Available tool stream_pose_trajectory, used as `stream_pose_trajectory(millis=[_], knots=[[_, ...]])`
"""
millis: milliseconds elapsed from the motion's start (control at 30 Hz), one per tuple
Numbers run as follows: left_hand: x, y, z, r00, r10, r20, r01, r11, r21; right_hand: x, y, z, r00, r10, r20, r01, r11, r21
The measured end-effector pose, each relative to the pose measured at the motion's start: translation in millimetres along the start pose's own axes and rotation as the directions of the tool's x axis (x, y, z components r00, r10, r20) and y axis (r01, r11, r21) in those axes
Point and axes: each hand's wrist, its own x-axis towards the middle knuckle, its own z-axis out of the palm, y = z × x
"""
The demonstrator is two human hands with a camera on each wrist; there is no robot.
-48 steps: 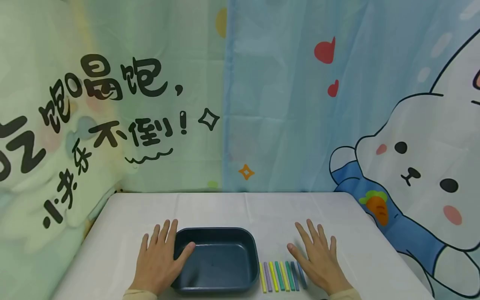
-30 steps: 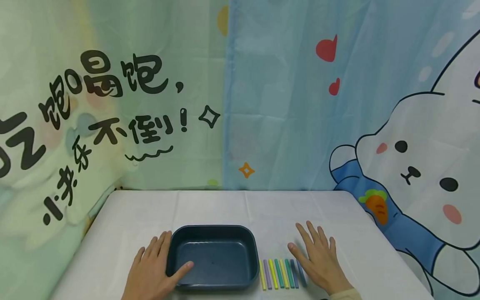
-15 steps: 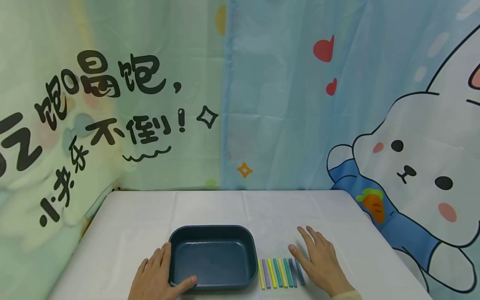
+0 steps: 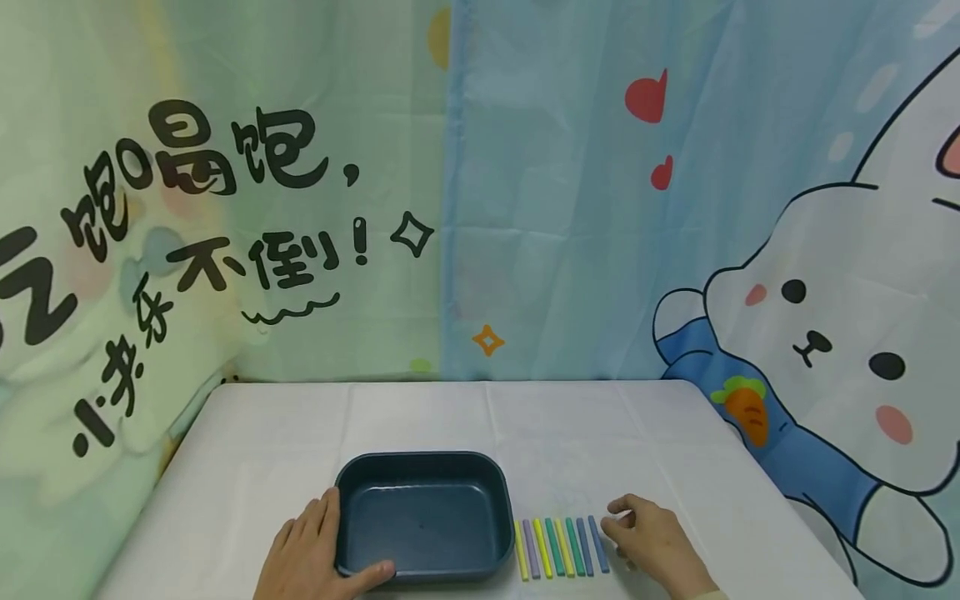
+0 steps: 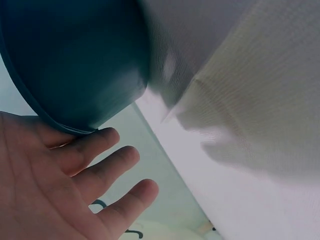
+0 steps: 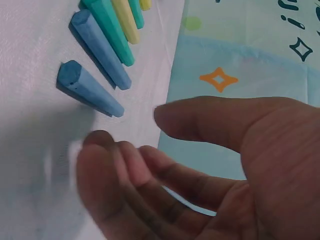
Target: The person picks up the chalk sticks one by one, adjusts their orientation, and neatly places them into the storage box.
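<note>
A dark blue rectangular tray point(image 4: 423, 521) stands on the white table. My left hand point(image 4: 311, 546) rests against its left side, the thumb by the front left corner; in the left wrist view the straight fingers point(image 5: 107, 172) spread beside the rim. To the tray's right lies a row of coloured chalk-like sticks point(image 4: 558, 547) in yellow, purple, green and blue. My right hand point(image 4: 656, 542) is just right of the row, near the rightmost blue stick point(image 6: 90, 88). Its fingers bend loosely, with a gap between thumb and index finger and nothing held.
A white cloth covers the table point(image 4: 450, 417). Behind it hangs a curtain point(image 4: 555, 250) printed with black lettering, hearts and a white rabbit. The row of sticks lies close to the tray's right wall.
My left hand has come down and back to the tray's left side. My right hand, spread before, has lowered toward the row's right end, its fingers bending in.
</note>
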Motion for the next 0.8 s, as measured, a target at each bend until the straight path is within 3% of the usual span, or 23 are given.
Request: stream_pose_trajectory(millis=[233, 800], knots=[[-0.7, -1.8, -2.5, 1.000, 0.012, 0.011, -0.012, 1.000, 0.019, -3, -2, 8, 0.997, 0.069, 0.042, -0.066, 0.995, -0.070], [-0.8, -2.2, -5.2, 0.999, 0.012, 0.033, -0.011, 1.000, -0.022, 2, -11, 18, 0.999, 0.034, 0.021, -0.031, 0.993, -0.117]])
